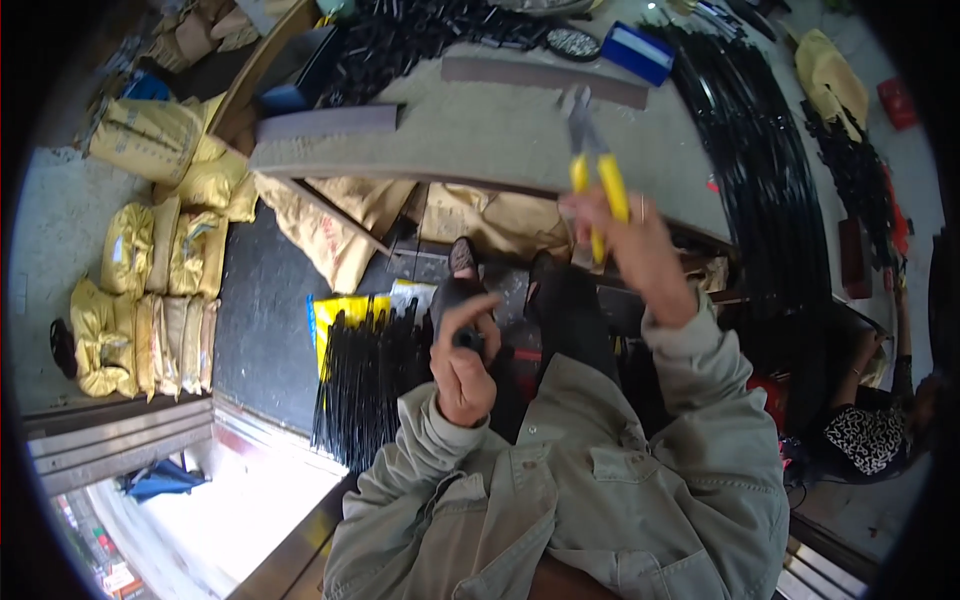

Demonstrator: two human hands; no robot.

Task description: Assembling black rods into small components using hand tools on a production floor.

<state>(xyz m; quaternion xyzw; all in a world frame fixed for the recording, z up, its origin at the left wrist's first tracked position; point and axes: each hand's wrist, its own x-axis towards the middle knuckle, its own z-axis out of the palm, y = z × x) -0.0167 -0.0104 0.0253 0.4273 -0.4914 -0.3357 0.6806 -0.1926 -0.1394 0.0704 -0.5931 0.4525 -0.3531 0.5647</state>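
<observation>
My right hand [630, 245] is closed round the yellow handles of a pair of pliers [582, 140]. Their grey metal jaws point away from me, over the near edge of the workbench. Closer to my body, my left hand [465, 370] is curled with its index finger stretched out, gripping a small dark round piece [468, 341]. That piece is mostly hidden by the fingers, so its exact kind is unclear. Beside my left forearm stands a thick bundle of long black strips [365, 380].
The grey workbench [480, 130] bears a heap of short black pieces [400, 45], a blue box [637, 55] and a long pile of black strips [755, 150]. Yellowish sacks [160, 235] are stacked at left. At right sits another person [870, 440].
</observation>
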